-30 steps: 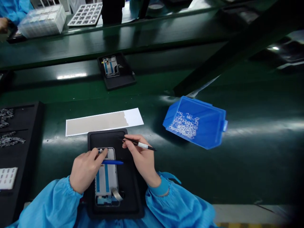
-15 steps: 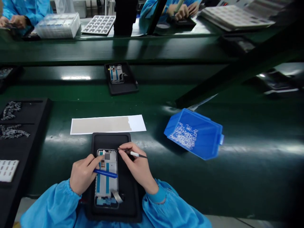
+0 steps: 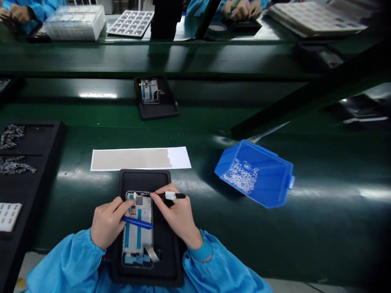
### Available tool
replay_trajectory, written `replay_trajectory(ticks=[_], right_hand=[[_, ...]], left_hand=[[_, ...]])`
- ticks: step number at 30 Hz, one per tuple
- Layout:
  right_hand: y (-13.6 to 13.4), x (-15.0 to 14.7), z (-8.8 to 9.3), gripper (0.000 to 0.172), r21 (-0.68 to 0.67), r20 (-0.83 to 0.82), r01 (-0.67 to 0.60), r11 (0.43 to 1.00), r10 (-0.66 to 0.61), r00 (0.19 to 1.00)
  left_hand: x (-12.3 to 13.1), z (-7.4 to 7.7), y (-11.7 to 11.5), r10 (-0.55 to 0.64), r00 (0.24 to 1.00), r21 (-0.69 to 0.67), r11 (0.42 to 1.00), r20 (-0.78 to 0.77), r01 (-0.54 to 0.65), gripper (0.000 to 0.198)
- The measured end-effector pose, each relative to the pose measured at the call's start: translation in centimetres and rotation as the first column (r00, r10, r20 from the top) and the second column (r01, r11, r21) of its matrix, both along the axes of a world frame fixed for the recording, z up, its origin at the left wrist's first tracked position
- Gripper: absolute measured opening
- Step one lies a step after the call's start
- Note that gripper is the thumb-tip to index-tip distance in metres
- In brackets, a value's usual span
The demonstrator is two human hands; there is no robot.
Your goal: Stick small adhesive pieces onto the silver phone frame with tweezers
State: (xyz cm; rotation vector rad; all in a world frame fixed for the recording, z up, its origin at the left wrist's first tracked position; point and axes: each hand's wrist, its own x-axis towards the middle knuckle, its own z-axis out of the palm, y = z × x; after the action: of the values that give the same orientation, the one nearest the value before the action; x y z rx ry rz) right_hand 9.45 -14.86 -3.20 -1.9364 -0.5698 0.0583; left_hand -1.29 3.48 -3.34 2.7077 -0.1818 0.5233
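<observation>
A phone frame [image 3: 145, 240] with blue strips and a loose ribbon cable [image 3: 151, 253] lies in a black tray [image 3: 166, 260] before me. My left hand [image 3: 108, 221] is closed around a blue pry stick [image 3: 137, 222], which crosses above the frame. Its index fingertip rests near the frame's upper left part. Pinched in my right hand [image 3: 175, 213] are slim black tweezers [image 3: 171, 195] with a white wrap. Their tips are at the frame's top right corner; whether they grip anything there is too small to tell.
A white strip sheet [image 3: 137, 158] lies beyond the tray. Right of it sits a blue bin [image 3: 271, 179] with small white rings. Black trays of parts [image 3: 39, 162] stand left. Another tray with a phone frame [image 3: 149, 91] sits farther back, near a slanted post [image 3: 275, 106]. Co-workers' hands show at the far bench.
The tweezers have swung to a flatter angle, and my right fingertips have come slightly left, closer to the frame's top corner. My left hand stays in place. The whole view has shifted a little.
</observation>
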Motion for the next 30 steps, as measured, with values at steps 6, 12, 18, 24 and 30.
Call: replay_trajectory(ticks=[6,12,18,24,30], right_hand=[[0.2,-0.03,0.13,0.014,-0.003,0.029,-0.035,0.999,0.035,0.999],[0.31,-0.17,-0.01,0.015,0.006,0.051,-0.009,1.0,0.009,0.999],[0.21,-0.25,0.07,0.015,0.03,0.014,0.015,0.999,-0.015,1.0],[0.31,-0.24,0.29,0.016,0.016,0.036,-0.027,1.0,0.026,0.999],[0.43,-0.23,0.08,0.018,0.001,0.071,-0.03,1.0,0.03,0.997]], left_hand=[[-0.17,0.0,-0.03,0.002,1.0,0.003,1.0,-0.01,-0.002,0.032],[-0.09,0.1,-0.06,0.006,1.0,0.001,1.0,-0.009,-0.006,0.034],[0.04,0.04,-0.03,0.004,1.0,-0.01,1.0,-0.014,-0.004,0.035],[-0.02,0.07,0.02,0.009,1.0,-0.004,1.0,-0.023,-0.009,0.033],[0.03,-0.03,-0.02,0.006,1.0,-0.022,1.0,-0.028,-0.006,0.036]])
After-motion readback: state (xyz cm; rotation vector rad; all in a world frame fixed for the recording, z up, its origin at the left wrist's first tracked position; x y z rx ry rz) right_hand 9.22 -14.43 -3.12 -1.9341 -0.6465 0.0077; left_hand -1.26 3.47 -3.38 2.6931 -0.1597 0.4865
